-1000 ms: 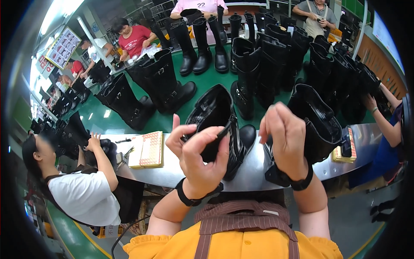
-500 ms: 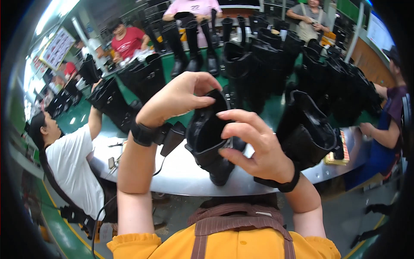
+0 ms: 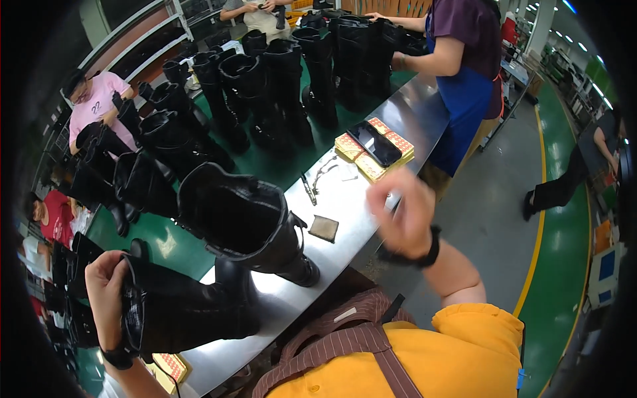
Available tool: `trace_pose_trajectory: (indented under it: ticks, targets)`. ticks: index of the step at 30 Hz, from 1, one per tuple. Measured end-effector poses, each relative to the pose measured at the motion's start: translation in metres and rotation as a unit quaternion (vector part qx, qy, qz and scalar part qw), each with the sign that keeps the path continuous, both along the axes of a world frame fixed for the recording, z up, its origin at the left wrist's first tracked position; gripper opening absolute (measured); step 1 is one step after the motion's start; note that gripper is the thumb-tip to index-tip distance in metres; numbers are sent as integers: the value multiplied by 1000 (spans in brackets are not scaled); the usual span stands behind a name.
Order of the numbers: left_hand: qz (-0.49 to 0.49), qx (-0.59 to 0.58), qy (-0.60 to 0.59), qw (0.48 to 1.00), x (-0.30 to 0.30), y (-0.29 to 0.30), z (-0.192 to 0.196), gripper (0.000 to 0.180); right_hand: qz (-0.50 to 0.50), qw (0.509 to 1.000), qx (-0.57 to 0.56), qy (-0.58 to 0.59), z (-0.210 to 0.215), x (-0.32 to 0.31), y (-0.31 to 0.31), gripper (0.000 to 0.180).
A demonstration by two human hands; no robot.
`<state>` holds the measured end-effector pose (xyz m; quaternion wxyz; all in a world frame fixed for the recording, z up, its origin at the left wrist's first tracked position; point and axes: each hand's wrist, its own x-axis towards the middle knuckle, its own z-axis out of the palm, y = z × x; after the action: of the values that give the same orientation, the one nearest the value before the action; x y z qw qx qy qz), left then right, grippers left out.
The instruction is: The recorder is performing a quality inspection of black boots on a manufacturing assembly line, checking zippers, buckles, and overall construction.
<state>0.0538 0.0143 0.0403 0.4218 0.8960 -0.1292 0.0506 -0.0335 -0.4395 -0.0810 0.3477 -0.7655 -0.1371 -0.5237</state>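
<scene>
My left hand (image 3: 106,285) is closed on the top edge of a black tall boot (image 3: 182,308). That boot leans over to the left, its open top toward the hand and its foot end on the metal worktop (image 3: 335,249). Right behind it stands another black boot (image 3: 279,242) with a wide open top and a strap with a buckle. My right hand (image 3: 405,212) is raised over the worktop's near edge, its fingers curled and smeared by motion. Whether it holds anything cannot be made out. Below it to the left lies a small brown block (image 3: 323,228).
A black phone (image 3: 375,142) rests on yellow-and-red patterned packs (image 3: 401,142). Small tools (image 3: 308,189) lie nearby. Several black boots (image 3: 265,99) crowd the green table surface. A co-worker in a blue apron (image 3: 464,119) handles boots at the far right; others stand across the table.
The view has swung to the right. My right hand has left the boot top and moved away to the right. My left hand now grips a leaning boot at the left.
</scene>
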Motion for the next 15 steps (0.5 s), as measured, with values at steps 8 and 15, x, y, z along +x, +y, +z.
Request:
trace_pose_trajectory:
  ticks: [8, 15]
  targets:
    - [15, -4, 54, 998, 1, 5, 5, 14, -245, 914, 164, 279, -91, 77, -200, 12]
    - [-2, 81, -10, 997, -6, -10, 9, 19, -203, 934, 102, 276, -115, 87, -196, 13]
